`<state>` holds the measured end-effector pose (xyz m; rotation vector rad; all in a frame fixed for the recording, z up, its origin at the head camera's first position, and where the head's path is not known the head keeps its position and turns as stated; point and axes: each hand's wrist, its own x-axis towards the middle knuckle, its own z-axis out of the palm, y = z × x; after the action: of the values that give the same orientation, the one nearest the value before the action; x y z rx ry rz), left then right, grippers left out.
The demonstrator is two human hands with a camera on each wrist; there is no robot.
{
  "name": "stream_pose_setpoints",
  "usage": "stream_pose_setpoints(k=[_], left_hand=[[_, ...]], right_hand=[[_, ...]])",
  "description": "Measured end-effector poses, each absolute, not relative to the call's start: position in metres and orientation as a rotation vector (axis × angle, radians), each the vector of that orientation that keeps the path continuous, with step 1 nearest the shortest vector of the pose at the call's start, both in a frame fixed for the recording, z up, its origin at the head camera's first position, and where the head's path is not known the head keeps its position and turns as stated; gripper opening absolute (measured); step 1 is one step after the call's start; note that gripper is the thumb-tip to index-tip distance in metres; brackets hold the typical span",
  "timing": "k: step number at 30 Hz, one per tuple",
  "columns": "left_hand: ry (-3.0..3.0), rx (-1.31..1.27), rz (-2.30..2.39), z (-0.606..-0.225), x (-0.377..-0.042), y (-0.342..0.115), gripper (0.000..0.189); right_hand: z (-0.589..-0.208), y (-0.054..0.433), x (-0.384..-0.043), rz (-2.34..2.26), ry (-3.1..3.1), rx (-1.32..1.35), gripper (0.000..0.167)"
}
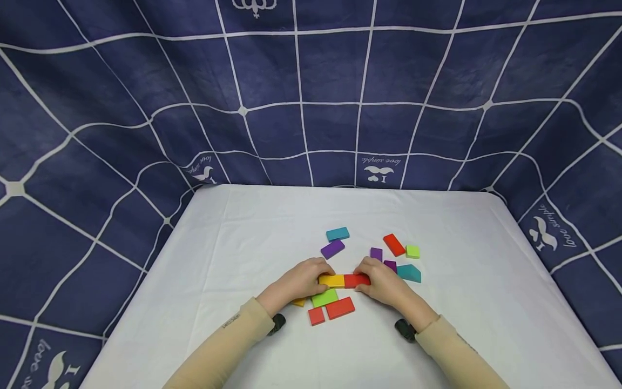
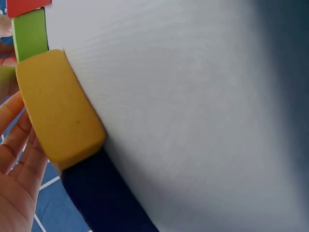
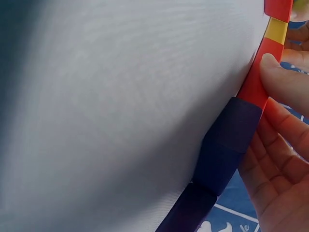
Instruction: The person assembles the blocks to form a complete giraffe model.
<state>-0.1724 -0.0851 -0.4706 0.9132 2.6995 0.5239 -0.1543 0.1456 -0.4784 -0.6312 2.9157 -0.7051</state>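
Observation:
Near the middle of the white table, my left hand [image 1: 307,276] pinches a yellow block [image 1: 332,281] between thumb and fingers. My right hand [image 1: 386,280] grips a red block [image 1: 357,280], its thumb on the block's near side. The two blocks lie end to end in a straight row and touch. Just below the row sits a light green block [image 1: 324,298], with a larger red block [image 1: 340,308] and a small red block [image 1: 316,316] nearer. An orange block [image 2: 60,108] shows large in the left wrist view, partly hidden by the left wrist in the head view.
Beyond the hands lie a teal block [image 1: 337,234] and a purple block [image 1: 332,249]. Right of them are a tilted red block [image 1: 394,245], a small lime block [image 1: 412,252] and a teal angled block [image 1: 409,273]. Blue grid-patterned cloth [image 1: 330,129] surrounds the table.

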Motion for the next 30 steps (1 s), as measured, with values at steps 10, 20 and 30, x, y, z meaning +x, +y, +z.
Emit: stream_pose_setpoints(k=[10, 20, 30], left_hand=[[2.698, 0.93, 0.531, -0.471, -0.173, -0.087, 0.031], [2.686, 0.918, 0.547, -0.47, -0.171, -0.088, 0.032], [2.756, 0.684, 0.689, -0.467, -0.19, -0.083, 0.027]], right_hand=[[-0.477, 0.145, -0.155, -0.691, 2.942, -0.694, 0.028], [-0.476, 0.145, -0.155, -0.691, 2.928, -0.668, 0.027], [-0.478, 0.146, -0.156, -0.693, 2.937, -0.675, 0.027]])
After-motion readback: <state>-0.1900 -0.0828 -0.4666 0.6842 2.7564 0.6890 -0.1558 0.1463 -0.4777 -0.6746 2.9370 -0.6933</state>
